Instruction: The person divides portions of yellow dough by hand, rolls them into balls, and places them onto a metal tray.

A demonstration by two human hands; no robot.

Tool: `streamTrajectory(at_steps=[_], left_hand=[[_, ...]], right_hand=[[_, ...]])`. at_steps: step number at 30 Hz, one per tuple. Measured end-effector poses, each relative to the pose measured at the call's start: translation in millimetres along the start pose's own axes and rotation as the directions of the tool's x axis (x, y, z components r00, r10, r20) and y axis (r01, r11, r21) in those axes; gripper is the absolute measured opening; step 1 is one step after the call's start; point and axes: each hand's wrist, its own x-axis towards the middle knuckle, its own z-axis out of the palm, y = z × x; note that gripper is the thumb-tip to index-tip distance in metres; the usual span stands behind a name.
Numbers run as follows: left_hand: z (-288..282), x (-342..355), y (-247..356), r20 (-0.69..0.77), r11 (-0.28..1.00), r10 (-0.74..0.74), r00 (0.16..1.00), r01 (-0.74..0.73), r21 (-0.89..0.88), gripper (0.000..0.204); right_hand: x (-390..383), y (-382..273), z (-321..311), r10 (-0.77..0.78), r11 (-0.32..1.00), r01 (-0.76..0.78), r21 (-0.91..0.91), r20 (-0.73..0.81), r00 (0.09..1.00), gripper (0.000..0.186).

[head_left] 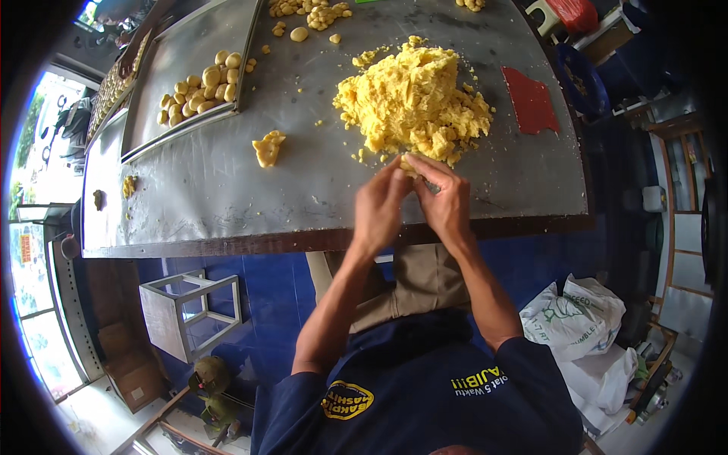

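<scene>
Over the near part of the metal table, my left hand and my right hand meet at the fingertips. Both are closed on one small piece of pale yellow dough, mostly covered by the fingers. Just beyond them rises a large heap of crumbly yellow paste, with loose crumbs around its foot. A torn lump of yellow dough lies apart on the table to the left. Farther left, many smooth dough balls sit in a shallow metal tray.
A red flat scraper lies right of the heap. Small dough pieces are gathered at the far side. The metal table ends in a dark front edge before me. A white-framed stool stands below left; a white sack rests at right.
</scene>
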Motion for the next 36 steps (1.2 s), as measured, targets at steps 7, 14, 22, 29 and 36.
streamTrajectory(at_steps=[7, 14, 22, 29, 36], left_hand=[[-43, 24, 2, 0.066, 0.866, 0.016, 0.998, -0.047, 0.499, 0.032], [-34, 9, 4, -0.012, 0.77, 0.034, 0.999, -0.018, 0.637, 0.036], [-49, 8, 5, 0.102, 0.926, 0.047, 0.994, -0.082, 0.368, 0.031], [-43, 9, 5, 0.196, 0.921, 0.096, 0.976, -0.162, 0.355, 0.033], [-39, 10, 10, 0.198, 0.891, 0.148, 0.969, -0.217, 0.399, 0.03]], right_hand=[[7, -26, 10, -0.282, 0.955, 0.294, -0.024, 0.223, 0.933, 0.031], [2, -28, 17, -0.152, 0.977, 0.181, -0.109, 0.231, 0.961, 0.027], [19, -35, 4, 0.02, 0.995, -0.051, 0.085, 0.332, 0.943, 0.052], [38, 23, 15, 0.104, 0.907, -0.324, 0.27, 0.601, 0.792, 0.057], [42, 11, 10, 0.077, 0.983, -0.151, 0.104, 0.513, 0.855, 0.062]])
